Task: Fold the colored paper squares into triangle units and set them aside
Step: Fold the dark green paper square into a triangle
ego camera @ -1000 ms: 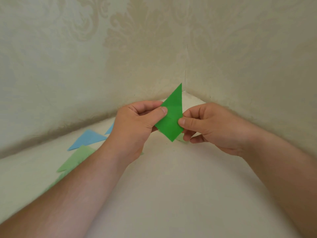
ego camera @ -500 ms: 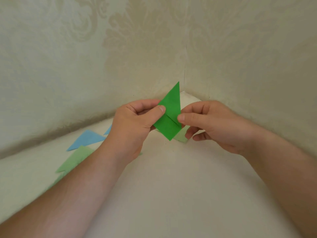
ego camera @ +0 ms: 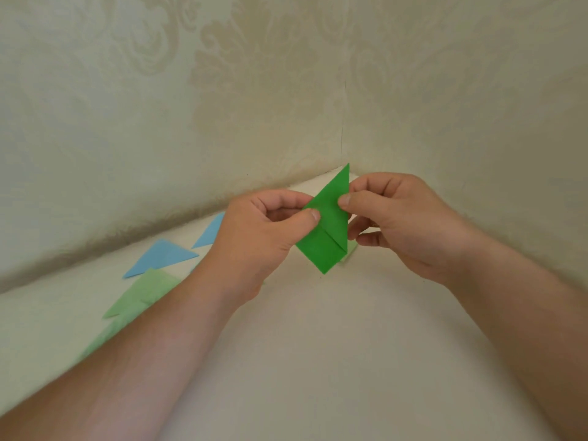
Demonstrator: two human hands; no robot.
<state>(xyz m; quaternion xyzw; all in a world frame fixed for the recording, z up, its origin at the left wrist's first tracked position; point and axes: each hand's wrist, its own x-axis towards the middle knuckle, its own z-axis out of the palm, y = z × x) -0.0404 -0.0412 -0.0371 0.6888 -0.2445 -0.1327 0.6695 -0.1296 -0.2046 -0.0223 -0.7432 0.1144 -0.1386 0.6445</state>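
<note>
A bright green folded paper [ego camera: 327, 230] stands point-up in the air above the white surface, with a crease across its lower half. My left hand [ego camera: 264, 237] pinches its left edge between thumb and fingers. My right hand [ego camera: 397, 218] pinches its upper right edge with thumb and forefinger. On the surface to the left lie folded triangles: two light blue triangles [ego camera: 162, 256] and light green triangles [ego camera: 143, 294], partly hidden by my left forearm. A pale green paper [ego camera: 350, 249] peeks out behind the held piece.
The white surface [ego camera: 318, 361] runs into a corner of two wallpapered walls [ego camera: 343, 122] just behind my hands. The walls close off the far and right sides.
My right thumb has slid up the right edge of the green paper. A flap now lies folded over, showing a crease. The hands have shifted slightly rightward.
</note>
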